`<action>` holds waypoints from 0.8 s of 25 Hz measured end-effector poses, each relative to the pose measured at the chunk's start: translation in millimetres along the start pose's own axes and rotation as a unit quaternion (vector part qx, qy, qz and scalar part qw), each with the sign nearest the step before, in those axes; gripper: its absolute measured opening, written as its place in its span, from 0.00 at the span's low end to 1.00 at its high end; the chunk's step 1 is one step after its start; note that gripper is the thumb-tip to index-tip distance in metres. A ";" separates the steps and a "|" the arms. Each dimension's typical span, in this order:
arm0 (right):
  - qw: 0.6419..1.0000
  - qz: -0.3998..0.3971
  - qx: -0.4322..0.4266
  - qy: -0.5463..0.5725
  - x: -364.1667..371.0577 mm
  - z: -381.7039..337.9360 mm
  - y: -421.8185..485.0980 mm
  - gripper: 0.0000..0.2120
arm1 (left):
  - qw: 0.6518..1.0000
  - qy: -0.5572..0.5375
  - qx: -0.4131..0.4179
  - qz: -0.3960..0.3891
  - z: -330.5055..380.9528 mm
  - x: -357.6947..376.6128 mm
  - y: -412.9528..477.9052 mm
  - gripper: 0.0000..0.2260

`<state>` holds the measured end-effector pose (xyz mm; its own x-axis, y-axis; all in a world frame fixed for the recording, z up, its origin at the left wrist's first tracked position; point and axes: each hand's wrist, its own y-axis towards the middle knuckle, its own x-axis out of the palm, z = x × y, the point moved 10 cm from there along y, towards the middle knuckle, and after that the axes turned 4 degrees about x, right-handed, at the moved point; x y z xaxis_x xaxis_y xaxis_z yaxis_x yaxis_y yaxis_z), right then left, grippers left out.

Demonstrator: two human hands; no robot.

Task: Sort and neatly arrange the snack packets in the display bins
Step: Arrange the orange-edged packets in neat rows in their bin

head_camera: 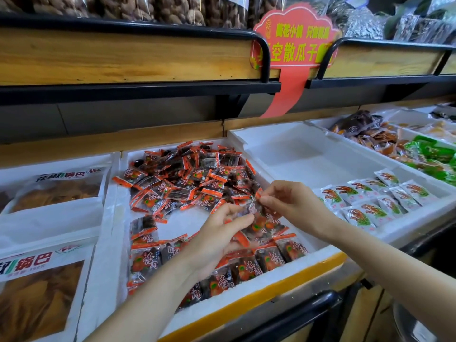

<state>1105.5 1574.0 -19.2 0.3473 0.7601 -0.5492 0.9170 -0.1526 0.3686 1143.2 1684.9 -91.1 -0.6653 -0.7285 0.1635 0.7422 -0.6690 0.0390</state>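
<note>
Snack packet (254,208), clear with an orange edge, is pinched between my left hand (222,234) and my right hand (292,206), both gripping it just above the white foam bin (112,230). Beneath my hands, matching packets lie in tidy rows (246,266) along the bin's near side, and a loose heap (185,183) covers the far side. White packets (370,201) line the next bin to the right, and large bags (54,188) lie to the left.
</note>
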 end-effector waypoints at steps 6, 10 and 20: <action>0.995 -0.069 0.045 -0.063 3.4 27.3 -2.3 0.14 | 0.933 0.309 0.164 0.080 40.1 -7.3 13.6 0.03; 0.991 -0.065 0.008 -0.116 1.3 17.3 4.7 0.11 | 0.911 0.353 0.203 0.065 44.3 10.8 31.9 0.03; 0.948 -0.010 0.129 -0.292 -1.1 104.7 68.2 0.07 | 0.770 0.627 0.027 -0.111 -49.1 -4.8 74.7 0.30</action>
<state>1188.2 1496.7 -72.0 0.3100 0.2967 -0.9032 0.9157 -0.3487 0.1998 1197.9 1631.1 -137.4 -0.3055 -0.1889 -0.9333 0.5789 -0.8150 -0.0245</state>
